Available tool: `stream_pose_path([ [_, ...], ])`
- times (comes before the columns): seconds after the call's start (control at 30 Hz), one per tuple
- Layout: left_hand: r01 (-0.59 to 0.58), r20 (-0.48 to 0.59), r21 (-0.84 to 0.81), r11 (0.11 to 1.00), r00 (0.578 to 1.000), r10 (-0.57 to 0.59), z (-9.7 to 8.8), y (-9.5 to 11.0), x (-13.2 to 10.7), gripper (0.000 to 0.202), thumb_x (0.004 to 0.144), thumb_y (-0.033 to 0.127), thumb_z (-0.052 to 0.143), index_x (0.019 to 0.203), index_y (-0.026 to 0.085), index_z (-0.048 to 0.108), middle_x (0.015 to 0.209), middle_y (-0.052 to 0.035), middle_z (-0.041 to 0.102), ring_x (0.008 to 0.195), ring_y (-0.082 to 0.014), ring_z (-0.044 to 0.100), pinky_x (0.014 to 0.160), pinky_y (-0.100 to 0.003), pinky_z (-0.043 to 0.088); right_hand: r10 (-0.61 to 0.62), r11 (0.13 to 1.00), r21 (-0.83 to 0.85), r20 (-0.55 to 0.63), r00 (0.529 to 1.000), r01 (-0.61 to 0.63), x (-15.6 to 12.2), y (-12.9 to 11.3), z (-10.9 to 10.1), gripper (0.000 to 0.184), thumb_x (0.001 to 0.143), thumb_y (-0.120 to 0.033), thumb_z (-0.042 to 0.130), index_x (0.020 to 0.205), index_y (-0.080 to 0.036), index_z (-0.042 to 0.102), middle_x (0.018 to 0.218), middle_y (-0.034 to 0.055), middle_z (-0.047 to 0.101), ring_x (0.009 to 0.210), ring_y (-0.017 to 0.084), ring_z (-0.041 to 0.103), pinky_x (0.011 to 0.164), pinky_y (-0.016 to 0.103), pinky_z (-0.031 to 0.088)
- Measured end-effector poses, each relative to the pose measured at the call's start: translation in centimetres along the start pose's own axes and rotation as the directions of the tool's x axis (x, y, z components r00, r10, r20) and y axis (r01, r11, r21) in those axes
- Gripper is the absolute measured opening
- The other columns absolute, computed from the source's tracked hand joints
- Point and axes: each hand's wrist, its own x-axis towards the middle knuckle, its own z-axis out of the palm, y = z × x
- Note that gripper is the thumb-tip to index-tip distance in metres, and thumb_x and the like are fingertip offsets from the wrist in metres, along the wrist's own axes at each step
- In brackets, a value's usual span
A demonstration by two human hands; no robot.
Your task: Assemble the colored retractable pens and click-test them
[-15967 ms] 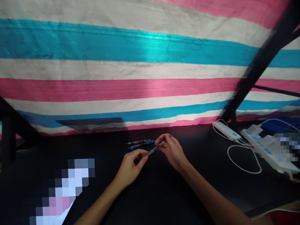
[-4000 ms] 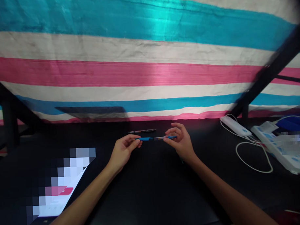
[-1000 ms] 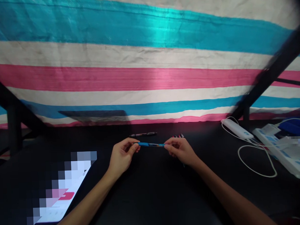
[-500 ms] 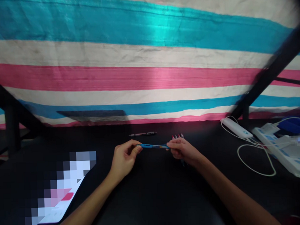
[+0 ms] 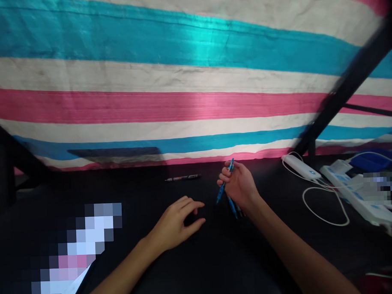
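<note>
My right hand point(image 5: 240, 179) is closed around a blue pen point(image 5: 220, 194), held tilted with its upper end poking out above the fingers. Under that hand, several other pens point(image 5: 233, 208) lie on the black table, partly hidden by the palm and wrist. My left hand point(image 5: 181, 220) hovers over or rests on the table to the left, thumb and fingers apart, with nothing in it. Farther back, a dark pen point(image 5: 183, 178) lies sideways on the table.
A lit screen point(image 5: 78, 262), partly pixelated, lies at the left. On the right are a white power strip point(image 5: 355, 197), a white device point(image 5: 301, 167) and looping white cables point(image 5: 348, 221). A striped sheet point(image 5: 181, 104) hangs behind the table, between dark slanted bars point(image 5: 351, 86).
My left hand has let go of the blue pen and moved down, its fingers opening. My right hand has raised the pen and turned it from level to steeply tilted.
</note>
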Motion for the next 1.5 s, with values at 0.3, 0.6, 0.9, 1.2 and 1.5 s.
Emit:
stream_pose_path([
  [0.3,0.045,-0.063,0.016,0.999,0.997,-0.044,-0.1,-1.9,0.2,0.016,0.090,0.028,0.050,0.093,0.020,0.063,0.072,-0.0019,0.060,0.073,-0.0169,0.056,0.070,-0.029,0.043,0.102,0.995,-0.002,0.043,0.994,-0.102,0.8,-1.1,2.9,0.036,0.082,-0.041,0.032,0.053,-0.023,0.025,0.042,-0.0075,0.014,0.036,0.009,0.007,0.036,0.024,0.011],
  [0.6,0.099,-0.023,0.068,0.993,0.995,-0.098,-0.2,-2.0,0.2,0.019,0.091,0.026,0.046,0.086,0.019,0.063,0.075,-0.0025,0.060,0.073,-0.0163,0.055,0.068,-0.029,0.042,0.152,0.987,0.026,0.131,0.980,-0.157,0.3,-2.6,5.5,0.036,0.081,-0.044,0.035,0.053,-0.022,0.029,0.041,-0.0082,0.017,0.037,0.007,0.008,0.036,0.022,0.009],
  [0.9,0.130,-0.007,0.148,0.980,0.991,-0.131,-0.1,-2.2,0.2,0.019,0.091,0.027,0.046,0.084,0.020,0.063,0.074,-0.0018,0.061,0.073,-0.0171,0.055,0.072,-0.031,0.040,0.168,0.986,-0.004,0.096,0.981,-0.168,-0.2,-2.5,5.9,0.039,0.081,-0.048,0.034,0.053,-0.022,0.026,0.040,-0.0089,0.014,0.038,0.007,0.004,0.037,0.023,0.006],
  [1.2,0.141,-0.013,0.152,0.978,0.990,-0.140,0.0,-2.4,0.2,0.019,0.090,0.026,0.046,0.083,0.021,0.063,0.074,-0.0014,0.062,0.074,-0.0171,0.056,0.074,-0.031,0.040,0.159,0.987,-0.010,0.077,0.984,-0.159,-0.2,-2.6,5.8,0.038,0.081,-0.048,0.034,0.053,-0.022,0.026,0.040,-0.0090,0.014,0.037,0.007,0.004,0.038,0.023,0.004],
  [1.5,0.138,-0.023,0.143,0.980,0.990,-0.136,-0.2,-2.2,0.4,0.019,0.090,0.025,0.046,0.082,0.020,0.063,0.074,-0.0014,0.063,0.073,-0.0169,0.056,0.072,-0.031,0.040,0.147,0.989,-0.025,0.047,0.988,-0.146,-0.3,-2.3,5.6,0.039,0.083,-0.048,0.033,0.054,-0.022,0.027,0.040,-0.0092,0.015,0.037,0.007,0.005,0.037,0.022,0.005],
])
